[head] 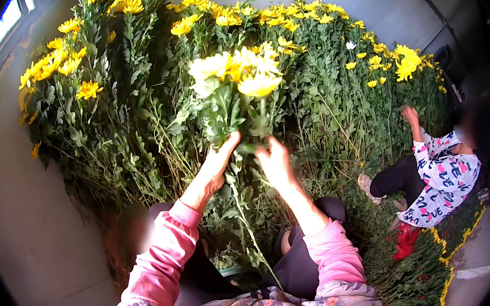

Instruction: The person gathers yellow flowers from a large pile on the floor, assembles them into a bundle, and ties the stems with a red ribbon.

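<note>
My left hand (pixel 221 162) grips a small bunch of yellow chrysanthemums (pixel 214 69) by their leafy stems, with the blooms pointing away from me. Below that hand, a long leafy stem (pixel 246 224) slants down toward my lap. My right hand (pixel 276 161), blurred by motion, is just right of the bunch. Its thumb and fingers pinch the stem of one yellow chrysanthemum (pixel 260 85), whose bloom touches or overlaps the others. The lower part of that stem is too blurred to follow.
A wide heap of cut chrysanthemums (pixel 134 120) spreads before me, yellow blooms along its far edge. At right, a person in a printed top (pixel 440 177) sits by the heap, one hand reaching to it. Red material (pixel 404 241) and a yellow border (pixel 447 261) lie nearer. Grey flooring (pixel 40 246) flanks the left.
</note>
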`<action>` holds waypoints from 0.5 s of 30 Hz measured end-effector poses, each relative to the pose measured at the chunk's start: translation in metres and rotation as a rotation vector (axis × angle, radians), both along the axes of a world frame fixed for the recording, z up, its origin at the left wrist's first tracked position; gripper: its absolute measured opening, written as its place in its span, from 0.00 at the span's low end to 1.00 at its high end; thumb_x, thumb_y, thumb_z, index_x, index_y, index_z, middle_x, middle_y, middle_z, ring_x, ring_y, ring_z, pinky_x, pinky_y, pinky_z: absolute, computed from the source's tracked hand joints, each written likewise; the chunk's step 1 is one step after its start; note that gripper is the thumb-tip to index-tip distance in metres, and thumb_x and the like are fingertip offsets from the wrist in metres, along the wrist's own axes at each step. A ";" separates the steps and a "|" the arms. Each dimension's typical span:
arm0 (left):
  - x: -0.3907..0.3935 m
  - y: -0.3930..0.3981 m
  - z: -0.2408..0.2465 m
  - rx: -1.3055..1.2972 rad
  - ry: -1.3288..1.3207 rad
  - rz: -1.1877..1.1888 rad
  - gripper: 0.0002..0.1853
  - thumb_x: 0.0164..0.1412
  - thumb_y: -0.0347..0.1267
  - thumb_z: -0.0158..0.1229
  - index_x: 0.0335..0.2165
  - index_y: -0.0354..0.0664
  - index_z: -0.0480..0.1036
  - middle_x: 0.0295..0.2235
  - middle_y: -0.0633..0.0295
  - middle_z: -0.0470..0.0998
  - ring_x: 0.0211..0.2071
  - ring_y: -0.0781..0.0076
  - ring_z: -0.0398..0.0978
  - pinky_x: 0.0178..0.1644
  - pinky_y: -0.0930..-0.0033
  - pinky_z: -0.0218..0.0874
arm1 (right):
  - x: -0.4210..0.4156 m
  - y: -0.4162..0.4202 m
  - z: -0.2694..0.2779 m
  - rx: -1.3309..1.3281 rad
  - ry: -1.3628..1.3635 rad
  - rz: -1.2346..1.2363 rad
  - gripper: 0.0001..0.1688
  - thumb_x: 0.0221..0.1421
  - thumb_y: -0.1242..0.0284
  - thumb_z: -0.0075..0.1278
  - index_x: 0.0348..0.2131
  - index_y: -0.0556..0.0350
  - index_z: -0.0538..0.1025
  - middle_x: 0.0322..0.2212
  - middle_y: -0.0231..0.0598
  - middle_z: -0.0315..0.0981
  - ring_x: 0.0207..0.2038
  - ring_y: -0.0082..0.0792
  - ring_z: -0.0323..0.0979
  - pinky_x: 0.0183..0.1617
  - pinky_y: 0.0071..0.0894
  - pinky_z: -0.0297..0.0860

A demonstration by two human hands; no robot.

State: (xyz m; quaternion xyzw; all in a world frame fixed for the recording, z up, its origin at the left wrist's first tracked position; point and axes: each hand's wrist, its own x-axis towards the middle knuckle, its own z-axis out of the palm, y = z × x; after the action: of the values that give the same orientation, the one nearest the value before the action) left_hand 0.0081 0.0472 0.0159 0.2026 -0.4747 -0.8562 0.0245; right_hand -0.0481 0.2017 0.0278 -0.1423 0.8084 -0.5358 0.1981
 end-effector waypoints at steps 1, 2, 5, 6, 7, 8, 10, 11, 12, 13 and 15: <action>0.001 -0.001 -0.003 0.041 -0.066 0.004 0.29 0.55 0.53 0.57 0.49 0.47 0.68 0.42 0.66 0.73 0.39 0.74 0.72 0.38 0.66 0.68 | -0.004 0.005 -0.007 -0.241 -0.005 -0.134 0.19 0.58 0.69 0.49 0.48 0.56 0.68 0.31 0.36 0.73 0.27 0.23 0.69 0.25 0.19 0.66; 0.001 -0.003 -0.005 0.100 -0.036 0.002 0.29 0.55 0.54 0.56 0.48 0.47 0.68 0.40 0.67 0.74 0.37 0.73 0.73 0.37 0.66 0.68 | -0.004 0.003 -0.013 -0.486 0.010 -0.246 0.17 0.60 0.68 0.47 0.47 0.53 0.69 0.30 0.33 0.73 0.24 0.19 0.68 0.22 0.15 0.63; -0.001 -0.004 -0.005 0.224 0.029 0.004 0.30 0.54 0.56 0.55 0.47 0.48 0.69 0.37 0.67 0.76 0.33 0.71 0.75 0.35 0.65 0.69 | -0.012 0.024 -0.007 -0.744 -0.191 -0.289 0.16 0.63 0.64 0.43 0.46 0.51 0.69 0.30 0.33 0.72 0.24 0.19 0.68 0.22 0.15 0.62; 0.000 -0.006 -0.002 0.249 0.008 -0.033 0.33 0.54 0.55 0.56 0.51 0.47 0.65 0.44 0.65 0.72 0.41 0.70 0.71 0.43 0.63 0.65 | -0.011 0.025 -0.007 -0.767 -0.194 -0.272 0.16 0.63 0.63 0.43 0.46 0.51 0.69 0.30 0.33 0.72 0.24 0.19 0.68 0.22 0.15 0.62; 0.002 -0.007 0.001 0.274 -0.013 -0.068 0.36 0.54 0.54 0.57 0.55 0.46 0.62 0.52 0.63 0.68 0.49 0.69 0.67 0.52 0.62 0.61 | -0.009 0.025 -0.007 -0.790 -0.196 -0.254 0.16 0.64 0.63 0.42 0.46 0.52 0.69 0.30 0.33 0.72 0.24 0.19 0.69 0.21 0.15 0.62; 0.001 -0.005 0.001 0.276 0.003 -0.071 0.36 0.54 0.54 0.56 0.55 0.46 0.62 0.51 0.63 0.68 0.49 0.69 0.67 0.52 0.62 0.61 | -0.007 0.023 -0.005 -0.788 -0.183 -0.249 0.16 0.64 0.63 0.42 0.46 0.52 0.68 0.30 0.33 0.72 0.23 0.20 0.69 0.21 0.16 0.62; 0.001 0.000 0.005 0.266 0.050 -0.056 0.34 0.55 0.54 0.56 0.53 0.46 0.64 0.48 0.64 0.70 0.47 0.69 0.68 0.51 0.62 0.61 | 0.001 0.013 0.002 -0.749 -0.169 -0.250 0.17 0.64 0.62 0.42 0.46 0.52 0.68 0.30 0.35 0.73 0.22 0.22 0.70 0.20 0.16 0.62; 0.002 0.000 0.006 0.273 0.050 -0.068 0.32 0.55 0.54 0.55 0.51 0.46 0.65 0.47 0.65 0.71 0.46 0.71 0.69 0.49 0.64 0.63 | 0.003 0.011 -0.001 -0.755 -0.160 -0.236 0.17 0.64 0.62 0.42 0.46 0.52 0.68 0.29 0.35 0.73 0.22 0.22 0.70 0.20 0.16 0.62; 0.001 0.002 0.009 0.266 0.048 -0.052 0.32 0.56 0.54 0.55 0.51 0.46 0.65 0.46 0.65 0.71 0.45 0.71 0.69 0.48 0.65 0.63 | 0.003 0.010 -0.001 -0.758 -0.144 -0.220 0.17 0.64 0.62 0.42 0.46 0.52 0.68 0.29 0.35 0.74 0.22 0.22 0.70 0.20 0.15 0.62; 0.001 0.003 0.012 0.259 0.046 -0.035 0.31 0.56 0.54 0.55 0.51 0.46 0.65 0.46 0.66 0.71 0.45 0.72 0.69 0.47 0.66 0.63 | 0.003 0.010 -0.001 -0.762 -0.128 -0.203 0.17 0.64 0.62 0.42 0.46 0.52 0.68 0.29 0.35 0.74 0.22 0.22 0.71 0.20 0.15 0.62; -0.002 0.001 0.004 0.284 0.080 -0.052 0.31 0.56 0.52 0.55 0.51 0.44 0.66 0.47 0.65 0.71 0.47 0.72 0.67 0.51 0.66 0.60 | 0.004 0.011 0.002 -0.710 -0.049 -0.175 0.19 0.65 0.61 0.39 0.47 0.54 0.68 0.29 0.36 0.75 0.22 0.23 0.72 0.20 0.15 0.63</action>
State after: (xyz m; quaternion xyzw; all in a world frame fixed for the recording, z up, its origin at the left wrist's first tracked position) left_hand 0.0058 0.0486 0.0197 0.1572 -0.3527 -0.9224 -0.0075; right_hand -0.0439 0.2126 0.0299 -0.1196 0.5762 -0.8011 0.1089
